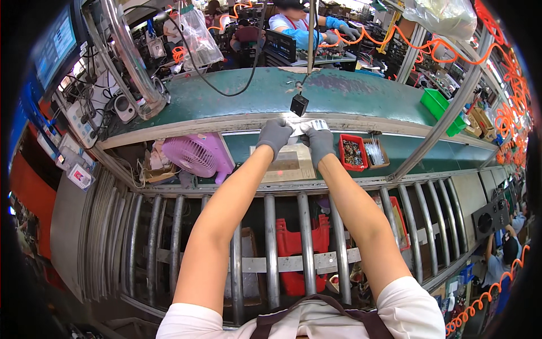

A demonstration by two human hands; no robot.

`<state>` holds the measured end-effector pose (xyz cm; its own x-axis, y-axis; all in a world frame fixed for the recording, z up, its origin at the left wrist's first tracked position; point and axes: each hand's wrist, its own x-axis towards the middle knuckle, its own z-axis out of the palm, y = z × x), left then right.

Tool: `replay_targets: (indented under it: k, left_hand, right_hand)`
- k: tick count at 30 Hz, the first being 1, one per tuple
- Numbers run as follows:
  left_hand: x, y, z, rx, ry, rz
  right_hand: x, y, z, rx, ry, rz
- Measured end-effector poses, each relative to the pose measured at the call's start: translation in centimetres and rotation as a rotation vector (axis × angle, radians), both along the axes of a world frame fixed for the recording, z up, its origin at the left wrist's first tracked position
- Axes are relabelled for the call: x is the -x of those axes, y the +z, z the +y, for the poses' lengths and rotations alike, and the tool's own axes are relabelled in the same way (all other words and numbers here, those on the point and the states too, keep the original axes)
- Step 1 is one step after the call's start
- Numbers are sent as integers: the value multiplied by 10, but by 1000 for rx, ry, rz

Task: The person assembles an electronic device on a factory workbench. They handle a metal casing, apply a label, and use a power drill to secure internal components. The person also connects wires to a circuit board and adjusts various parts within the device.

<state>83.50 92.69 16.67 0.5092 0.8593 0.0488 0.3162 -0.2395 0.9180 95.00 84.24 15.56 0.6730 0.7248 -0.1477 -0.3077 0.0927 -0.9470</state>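
Both my arms reach forward to the edge of the green workbench. My left hand, in a grey glove, is closed on the left end of a small white strip with dark printed marks. My right hand, also gloved in grey, grips the same strip from the right. Just above it hangs a small black box-shaped device, with a bright light at its lower side. Beneath my hands, on the lower shelf, lies a flat tan board with a greyish rectangle on it.
A pink fan stands left on the lower shelf. To the right sit a red bin of small parts and a box of white sticks. Metal rollers run before me. A co-worker works across the bench.
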Motion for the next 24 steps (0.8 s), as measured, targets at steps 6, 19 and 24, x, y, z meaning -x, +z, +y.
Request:
replay_targets:
  k: [6, 19, 24]
  left_hand:
    - [-5, 4, 0, -58, 41, 59]
    - [-2, 17, -15, -134, 164, 91]
    - [2, 13, -13, -152, 86, 175]
  right_hand:
    - [0, -1, 4, -83, -84, 40]
    - [6, 13, 5, -55, -76, -42]
    - [-12, 1, -2, 13, 26, -98]
